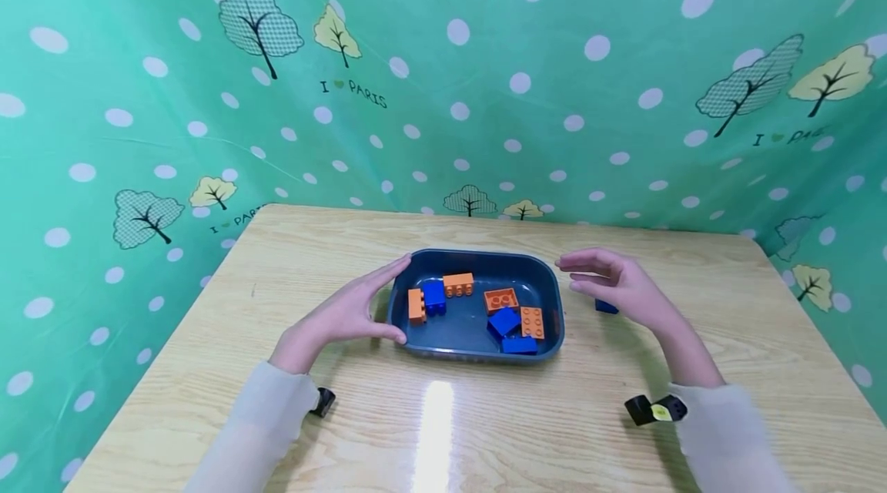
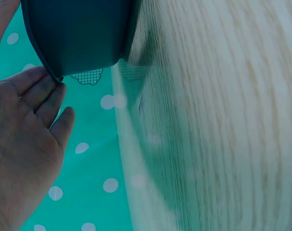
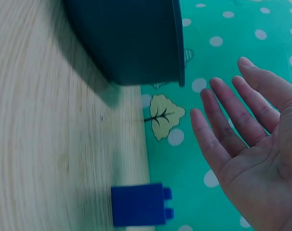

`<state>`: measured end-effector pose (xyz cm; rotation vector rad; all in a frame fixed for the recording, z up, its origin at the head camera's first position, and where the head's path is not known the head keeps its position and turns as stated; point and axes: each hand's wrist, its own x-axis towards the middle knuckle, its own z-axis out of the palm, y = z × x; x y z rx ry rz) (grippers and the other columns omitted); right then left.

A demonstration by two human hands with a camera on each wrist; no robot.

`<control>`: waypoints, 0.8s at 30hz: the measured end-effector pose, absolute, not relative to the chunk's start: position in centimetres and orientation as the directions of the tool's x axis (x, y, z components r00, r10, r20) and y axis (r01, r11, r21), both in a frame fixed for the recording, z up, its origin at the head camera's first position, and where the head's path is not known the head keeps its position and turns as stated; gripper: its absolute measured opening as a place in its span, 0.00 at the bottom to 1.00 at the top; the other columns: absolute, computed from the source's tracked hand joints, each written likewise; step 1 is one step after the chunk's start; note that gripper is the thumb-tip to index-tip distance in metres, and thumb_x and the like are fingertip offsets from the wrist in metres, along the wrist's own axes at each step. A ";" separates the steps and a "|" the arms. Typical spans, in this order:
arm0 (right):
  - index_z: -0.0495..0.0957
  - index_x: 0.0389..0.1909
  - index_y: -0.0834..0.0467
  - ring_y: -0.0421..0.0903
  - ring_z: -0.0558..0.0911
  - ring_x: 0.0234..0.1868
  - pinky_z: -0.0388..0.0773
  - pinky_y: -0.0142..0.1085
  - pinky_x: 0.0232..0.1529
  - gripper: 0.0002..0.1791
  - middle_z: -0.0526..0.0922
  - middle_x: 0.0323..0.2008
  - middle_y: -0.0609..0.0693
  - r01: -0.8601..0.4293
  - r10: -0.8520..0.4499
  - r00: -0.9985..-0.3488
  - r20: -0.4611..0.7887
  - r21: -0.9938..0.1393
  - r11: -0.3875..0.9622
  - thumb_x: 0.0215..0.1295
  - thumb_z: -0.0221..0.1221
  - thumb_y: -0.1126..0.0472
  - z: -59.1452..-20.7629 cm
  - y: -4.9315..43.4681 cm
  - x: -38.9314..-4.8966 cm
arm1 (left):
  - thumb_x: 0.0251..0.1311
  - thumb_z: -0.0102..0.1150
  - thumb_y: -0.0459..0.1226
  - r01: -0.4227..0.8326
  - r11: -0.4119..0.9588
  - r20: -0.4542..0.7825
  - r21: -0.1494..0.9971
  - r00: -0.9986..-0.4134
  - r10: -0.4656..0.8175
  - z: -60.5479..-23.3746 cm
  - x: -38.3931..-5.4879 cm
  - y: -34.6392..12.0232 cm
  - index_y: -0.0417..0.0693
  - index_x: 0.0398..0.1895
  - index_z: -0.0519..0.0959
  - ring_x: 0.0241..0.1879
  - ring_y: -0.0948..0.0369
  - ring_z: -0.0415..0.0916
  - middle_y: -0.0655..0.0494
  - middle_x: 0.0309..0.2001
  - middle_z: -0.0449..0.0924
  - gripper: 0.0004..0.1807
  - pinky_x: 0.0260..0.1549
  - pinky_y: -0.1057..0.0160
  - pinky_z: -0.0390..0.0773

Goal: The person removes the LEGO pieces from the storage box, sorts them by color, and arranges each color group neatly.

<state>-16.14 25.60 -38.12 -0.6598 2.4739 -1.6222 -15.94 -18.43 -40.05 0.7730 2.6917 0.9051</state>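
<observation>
A dark blue plastic bin [image 1: 450,350] with rounded corners stands on the table, with several orange and blue toy bricks inside. My left hand [image 1: 346,312] spans the bin's left end, its fingertips at the far corner of the rim and the thumb at the near corner. In the left wrist view its fingers are fairly straight, right against the rim. To the right of the bin my right hand [image 1: 620,285] hovers with nothing in it, fingers loosely bent, a gap between them and the rim. Below that hand lies one blue brick [image 3: 139,204], partly hidden in the head view.
The wooden table [image 1: 360,416] runs back to a green dotted curtain [image 1: 416,92]. In the bin, an orange brick [image 1: 416,306], a blue brick [image 1: 434,296] and another orange brick [image 1: 458,284] lie at the left; more sit at the right, including a studded orange brick [image 1: 532,322].
</observation>
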 end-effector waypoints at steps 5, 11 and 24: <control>0.74 0.61 0.65 0.39 0.82 0.59 0.79 0.25 0.56 0.21 0.77 0.61 0.67 -0.281 -0.433 -0.892 0.129 -0.909 0.307 0.70 0.60 0.64 -38.0 24.5 -16.2 | 0.43 0.79 0.54 0.414 0.679 -0.023 0.607 -0.844 0.535 -40.1 -15.9 -18.4 0.62 0.81 0.47 0.78 0.46 0.50 0.55 0.81 0.47 0.65 0.72 0.36 0.59; 0.74 0.62 0.65 0.42 0.81 0.60 0.80 0.27 0.56 0.22 0.77 0.61 0.66 -0.266 -0.454 -0.884 0.115 -0.921 0.285 0.68 0.61 0.65 -37.7 23.2 -16.3 | 0.43 0.79 0.54 0.418 0.672 -0.021 0.611 -0.840 0.542 -39.9 -15.9 -18.4 0.60 0.81 0.48 0.79 0.46 0.49 0.55 0.81 0.46 0.64 0.72 0.36 0.59; 0.74 0.62 0.63 0.57 0.78 0.63 0.79 0.29 0.59 0.23 0.78 0.61 0.62 -0.264 -0.510 -0.855 0.099 -0.928 0.263 0.67 0.63 0.63 -37.2 20.5 -16.6 | 0.43 0.78 0.55 0.410 0.679 -0.036 0.609 -0.841 0.540 -39.8 -15.9 -18.4 0.62 0.81 0.46 0.79 0.47 0.49 0.55 0.81 0.46 0.65 0.73 0.37 0.58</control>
